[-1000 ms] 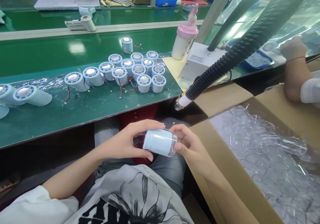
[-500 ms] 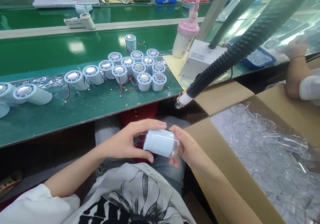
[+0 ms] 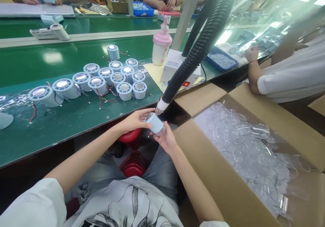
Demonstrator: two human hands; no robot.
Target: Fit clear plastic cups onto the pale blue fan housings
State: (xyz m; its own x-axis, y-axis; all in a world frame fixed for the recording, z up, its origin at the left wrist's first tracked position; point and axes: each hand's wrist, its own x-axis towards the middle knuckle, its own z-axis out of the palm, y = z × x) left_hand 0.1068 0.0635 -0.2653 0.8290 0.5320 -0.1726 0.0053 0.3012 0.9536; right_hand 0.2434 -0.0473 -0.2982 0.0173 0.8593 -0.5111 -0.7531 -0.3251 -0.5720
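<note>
Both my hands hold one pale blue cylindrical part with a clear cap on its lower end. My left hand grips its upper left side. My right hand supports it from below. The part's open end is raised close under the white nozzle of a black corrugated hose. Several matching blue cylinders with red wires stand in a cluster on the green bench to the upper left.
A cardboard box with several clear plastic parts in a bag sits at my right. A white unit and a pink-capped bottle stand on the bench. A co-worker's arm rests at the right; other people work across the far bench.
My hands lifted the blue part up and forward from my lap to just under the hose nozzle. The camera view shifted right and back.
</note>
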